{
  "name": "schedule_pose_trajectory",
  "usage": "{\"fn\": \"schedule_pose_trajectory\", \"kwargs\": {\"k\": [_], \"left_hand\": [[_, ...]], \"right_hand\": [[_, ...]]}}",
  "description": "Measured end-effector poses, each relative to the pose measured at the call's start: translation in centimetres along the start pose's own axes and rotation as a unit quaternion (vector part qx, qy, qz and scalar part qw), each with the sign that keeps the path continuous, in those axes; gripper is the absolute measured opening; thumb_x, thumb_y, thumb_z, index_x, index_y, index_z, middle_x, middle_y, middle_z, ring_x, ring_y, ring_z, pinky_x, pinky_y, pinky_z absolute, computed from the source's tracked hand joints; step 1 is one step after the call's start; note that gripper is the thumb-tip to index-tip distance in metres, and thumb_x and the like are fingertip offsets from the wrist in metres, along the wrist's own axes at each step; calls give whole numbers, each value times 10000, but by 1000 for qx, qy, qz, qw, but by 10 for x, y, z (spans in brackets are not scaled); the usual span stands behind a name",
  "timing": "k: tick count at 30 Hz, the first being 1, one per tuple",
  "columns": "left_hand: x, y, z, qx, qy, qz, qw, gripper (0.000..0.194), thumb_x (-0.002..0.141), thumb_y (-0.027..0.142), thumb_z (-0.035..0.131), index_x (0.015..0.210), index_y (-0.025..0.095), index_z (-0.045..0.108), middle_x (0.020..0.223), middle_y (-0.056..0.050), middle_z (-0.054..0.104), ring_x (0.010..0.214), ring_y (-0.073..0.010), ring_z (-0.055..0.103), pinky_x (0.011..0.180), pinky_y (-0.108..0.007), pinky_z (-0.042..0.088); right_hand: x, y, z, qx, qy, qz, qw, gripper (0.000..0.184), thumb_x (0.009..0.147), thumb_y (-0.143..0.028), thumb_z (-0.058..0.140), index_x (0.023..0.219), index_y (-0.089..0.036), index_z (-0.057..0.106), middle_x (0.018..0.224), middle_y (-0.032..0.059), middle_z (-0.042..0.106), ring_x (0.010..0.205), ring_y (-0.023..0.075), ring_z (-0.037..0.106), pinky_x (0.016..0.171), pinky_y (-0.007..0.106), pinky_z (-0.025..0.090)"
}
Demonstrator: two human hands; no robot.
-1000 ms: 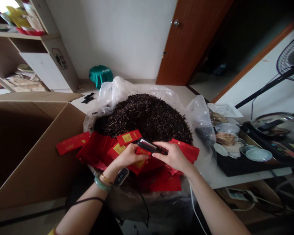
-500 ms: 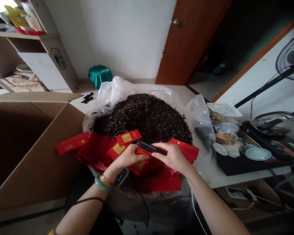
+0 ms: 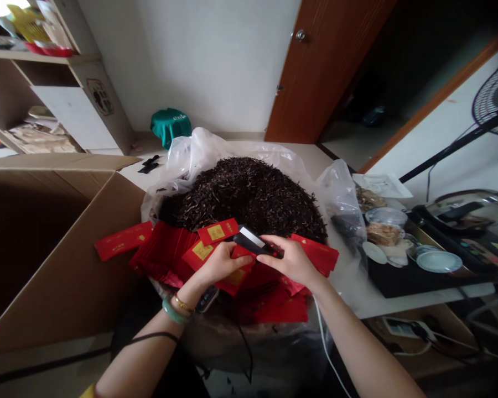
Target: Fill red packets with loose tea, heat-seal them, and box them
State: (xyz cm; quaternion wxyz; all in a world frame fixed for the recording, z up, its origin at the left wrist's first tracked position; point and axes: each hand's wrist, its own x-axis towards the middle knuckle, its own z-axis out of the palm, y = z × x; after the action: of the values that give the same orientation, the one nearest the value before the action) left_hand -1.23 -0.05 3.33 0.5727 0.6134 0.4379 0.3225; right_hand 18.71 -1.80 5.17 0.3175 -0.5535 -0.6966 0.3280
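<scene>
My right hand (image 3: 288, 260) grips a black hand-held clamp tool (image 3: 253, 244), probably a small sealer, with a white inner face showing at its raised end. A white cord (image 3: 326, 342) runs down past my right forearm. My left hand (image 3: 219, 266) pinches a red packet (image 3: 241, 253) near the tool's tip. Under both hands lie a stack of red packets (image 3: 160, 254) and a gold-labelled packet (image 3: 202, 250). Behind them rises a heap of dark twisted tea leaves (image 3: 244, 193) in a clear plastic bag (image 3: 199, 152).
An open cardboard box (image 3: 58, 243) stands to the left. To the right, a table edge (image 3: 423, 301) holds bowls, a jar and a steel pot (image 3: 467, 213). A fan (image 3: 496, 102) stands at far right, with a shelf and a wooden door behind.
The black tool has tilted, with its left end lifted to show the white face. My hands have shifted slightly closer together.
</scene>
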Motion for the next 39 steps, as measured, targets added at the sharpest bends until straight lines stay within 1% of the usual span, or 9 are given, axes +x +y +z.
{"fn": "schedule_pose_trajectory", "kwargs": {"k": [7, 11, 14, 17, 21, 27, 33, 36, 39], "left_hand": [[0, 7, 2, -103, 32, -57, 993, 403, 593, 477, 761, 719, 103, 681, 643, -33, 676, 562, -137, 573, 527, -219, 431], [1, 8, 1, -129, 92, -50, 986, 398, 541, 457, 796, 687, 118, 648, 602, -3, 644, 532, -116, 546, 517, -210, 412], [1, 8, -1, -156, 141, -36, 977, 397, 522, 441, 813, 702, 132, 639, 611, 9, 642, 539, -112, 549, 533, -210, 426], [1, 10, -3, -186, 162, -29, 969, 412, 526, 470, 813, 696, 140, 634, 614, 11, 640, 541, -109, 550, 535, -210, 435], [0, 9, -3, -213, 158, -37, 963, 470, 566, 570, 767, 719, 142, 648, 592, 12, 633, 516, -102, 540, 503, -201, 415], [0, 8, -1, -233, 161, -37, 958, 540, 567, 673, 713, 613, 151, 585, 490, 39, 557, 449, -81, 473, 453, -187, 370], [1, 7, 0, -223, 152, -42, 962, 593, 549, 723, 686, 566, 151, 532, 490, 33, 537, 433, -70, 423, 435, -185, 323], [0, 6, 1, -197, 115, -43, 973, 600, 587, 729, 656, 564, 143, 529, 494, 27, 526, 443, -69, 411, 440, -186, 300], [-1, 5, 4, -145, 62, -34, 987, 598, 649, 726, 601, 593, 132, 559, 511, 17, 526, 471, -82, 417, 462, -198, 306]], "right_hand": [[0, 0, -3, 19, 40, 4, 999, 479, 742, -427, 692, 1154, -189, 632, 1154, 102, 687, 1041, 261, 650, 913, 395, 515], [3, 10, -8, 7, 63, 14, 998, 462, 798, -416, 634, 1198, -193, 577, 1158, 101, 675, 1040, 241, 648, 901, 377, 514], [6, 16, -9, -70, 41, 39, 996, 461, 786, -341, 657, 1211, -198, 553, 1101, 101, 693, 1016, 250, 658, 876, 387, 512], [6, 16, -4, -143, -7, 50, 988, 459, 763, -274, 689, 1198, -206, 557, 1049, 99, 711, 984, 264, 671, 849, 391, 513], [3, 11, 7, -196, -46, 45, 978, 472, 775, -287, 687, 1215, -182, 551, 1073, 129, 704, 990, 290, 672, 842, 396, 515], [0, 1, 16, -245, -83, 46, 965, 511, 798, -311, 666, 1256, -127, 534, 1137, 169, 678, 1042, 325, 650, 871, 410, 508], [-2, -1, 17, -278, -97, 38, 955, 525, 747, -325, 714, 1223, -155, 577, 1102, 170, 687, 1019, 342, 650, 828, 418, 524], [-1, 1, 15, -207, -52, 19, 977, 391, 783, -320, 676, 1144, -181, 620, 1022, 127, 714, 968, 295, 665, 838, 400, 520], [-2, -3, 11, -46, 12, -29, 998, 271, 890, -356, 521, 1075, -197, 638, 987, 81, 720, 881, 218, 680, 772, 334, 539]]}}
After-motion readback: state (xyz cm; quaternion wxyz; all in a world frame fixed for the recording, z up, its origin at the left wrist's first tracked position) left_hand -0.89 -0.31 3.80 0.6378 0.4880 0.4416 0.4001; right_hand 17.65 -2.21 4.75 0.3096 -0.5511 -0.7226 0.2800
